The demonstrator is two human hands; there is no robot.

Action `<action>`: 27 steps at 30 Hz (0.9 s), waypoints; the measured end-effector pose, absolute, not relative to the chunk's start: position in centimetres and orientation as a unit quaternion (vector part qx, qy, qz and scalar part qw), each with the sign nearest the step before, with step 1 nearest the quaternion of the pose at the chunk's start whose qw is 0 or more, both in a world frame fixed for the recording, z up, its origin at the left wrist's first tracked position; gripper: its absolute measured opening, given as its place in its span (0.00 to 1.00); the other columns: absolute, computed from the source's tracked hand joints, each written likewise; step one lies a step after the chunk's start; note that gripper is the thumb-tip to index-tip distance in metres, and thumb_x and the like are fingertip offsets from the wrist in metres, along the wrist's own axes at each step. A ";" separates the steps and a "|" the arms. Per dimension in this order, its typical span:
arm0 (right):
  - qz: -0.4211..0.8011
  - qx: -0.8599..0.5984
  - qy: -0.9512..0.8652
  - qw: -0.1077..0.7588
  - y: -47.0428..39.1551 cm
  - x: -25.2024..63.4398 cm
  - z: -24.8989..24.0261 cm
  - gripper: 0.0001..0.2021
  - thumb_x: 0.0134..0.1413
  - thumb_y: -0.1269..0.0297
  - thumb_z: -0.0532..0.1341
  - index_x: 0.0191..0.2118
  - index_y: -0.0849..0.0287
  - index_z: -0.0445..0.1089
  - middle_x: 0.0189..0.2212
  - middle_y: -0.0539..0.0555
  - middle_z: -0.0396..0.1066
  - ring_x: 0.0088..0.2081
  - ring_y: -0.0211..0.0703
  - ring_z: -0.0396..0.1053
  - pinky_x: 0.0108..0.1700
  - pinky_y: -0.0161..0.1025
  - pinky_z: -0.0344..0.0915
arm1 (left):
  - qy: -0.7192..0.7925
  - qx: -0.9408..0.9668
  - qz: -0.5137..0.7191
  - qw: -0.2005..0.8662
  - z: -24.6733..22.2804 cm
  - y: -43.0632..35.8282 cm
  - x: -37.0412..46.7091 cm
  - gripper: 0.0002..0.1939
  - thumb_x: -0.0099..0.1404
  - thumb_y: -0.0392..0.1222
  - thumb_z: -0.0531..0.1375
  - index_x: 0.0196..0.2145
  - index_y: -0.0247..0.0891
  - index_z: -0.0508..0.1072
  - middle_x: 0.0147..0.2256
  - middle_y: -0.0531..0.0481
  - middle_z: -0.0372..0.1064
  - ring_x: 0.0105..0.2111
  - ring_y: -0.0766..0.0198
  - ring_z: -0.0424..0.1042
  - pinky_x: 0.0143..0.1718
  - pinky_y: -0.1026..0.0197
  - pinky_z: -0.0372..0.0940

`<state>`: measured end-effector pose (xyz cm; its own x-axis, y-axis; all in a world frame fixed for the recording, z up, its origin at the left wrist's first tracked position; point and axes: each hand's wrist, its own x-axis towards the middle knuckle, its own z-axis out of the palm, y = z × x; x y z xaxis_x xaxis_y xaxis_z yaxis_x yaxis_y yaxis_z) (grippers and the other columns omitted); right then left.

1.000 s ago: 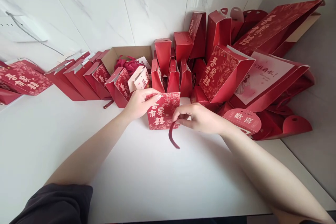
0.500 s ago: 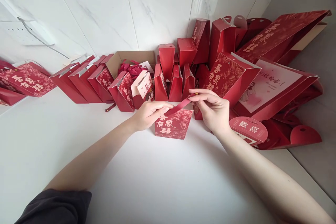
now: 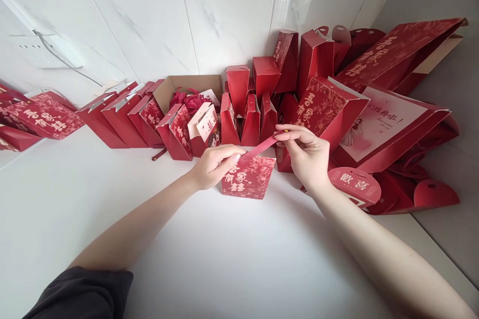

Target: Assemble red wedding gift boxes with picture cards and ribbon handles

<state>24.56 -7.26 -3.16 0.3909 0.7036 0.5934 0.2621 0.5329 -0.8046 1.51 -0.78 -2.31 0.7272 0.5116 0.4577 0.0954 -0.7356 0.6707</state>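
A small red gift box (image 3: 250, 182) with white characters and a floral print stands on the white table in front of me. From its top edge a red ribbon (image 3: 261, 147) runs up and to the right, pulled straight between my hands. My left hand (image 3: 215, 165) is closed at the box's top left corner, thumb and fingers pinching the ribbon's lower end. Whether it also grips the box's edge, I cannot tell. My right hand (image 3: 307, 155) pinches the ribbon's upper end, where a small gold tip (image 3: 286, 131) shows between the fingers.
Behind, a cardboard box (image 3: 164, 92) holds red ribbons (image 3: 190, 101). Several red gift boxes stand along the tiled wall, with larger gift bags (image 3: 392, 119) crowded at the right. More bags (image 3: 45, 112) lie at the far left, below a wall socket (image 3: 45, 52) with a cable.
My view has shifted slightly. Both hands keep their pinch on the ribbon, which looks a little straighter and flatter between them.
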 end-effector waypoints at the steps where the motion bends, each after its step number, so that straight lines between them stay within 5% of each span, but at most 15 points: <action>1: 0.149 -0.458 -0.533 0.696 -7.3 24.6 -3.1 0.09 0.59 0.68 0.62 0.31 0.54 0.79 0.42 0.54 0.78 0.45 0.46 0.76 0.48 0.48 0.75 | 0.168 0.872 0.328 0.321 -2.2 -0.8 1.5 0.14 0.74 0.42 0.51 0.47 0.36 0.74 0.39 0.47 0.74 0.34 0.66 0.70 0.38 0.63 0.63; 11: 0.130 -0.473 -0.538 0.685 -7.6 24.8 -2.6 0.08 0.60 0.69 0.61 0.37 0.53 0.79 0.44 0.53 0.78 0.50 0.47 0.74 0.54 0.51 0.70 | 0.246 0.855 0.326 0.319 -1.7 -1.5 1.9 0.10 0.69 0.44 0.59 0.37 0.36 0.77 0.28 0.50 0.73 0.27 0.67 0.69 0.30 0.64 0.64; 20: 0.240 -0.417 -0.519 0.706 -8.5 24.3 -1.2 0.06 0.59 0.64 0.64 0.41 0.53 0.79 0.45 0.53 0.78 0.48 0.44 0.75 0.45 0.43 0.78 | 0.274 0.830 0.346 0.341 -1.8 0.2 1.0 0.11 0.65 0.46 0.63 0.35 0.35 0.79 0.32 0.47 0.77 0.31 0.63 0.74 0.35 0.63 0.69; 27: 0.252 -0.430 -0.497 0.710 -8.3 24.1 -1.0 0.09 0.55 0.62 0.68 0.42 0.55 0.77 0.43 0.54 0.79 0.44 0.43 0.77 0.50 0.44 0.77 | 0.272 0.834 0.336 0.344 -1.9 0.8 0.8 0.10 0.63 0.45 0.65 0.35 0.36 0.80 0.32 0.48 0.78 0.31 0.64 0.75 0.35 0.64 0.69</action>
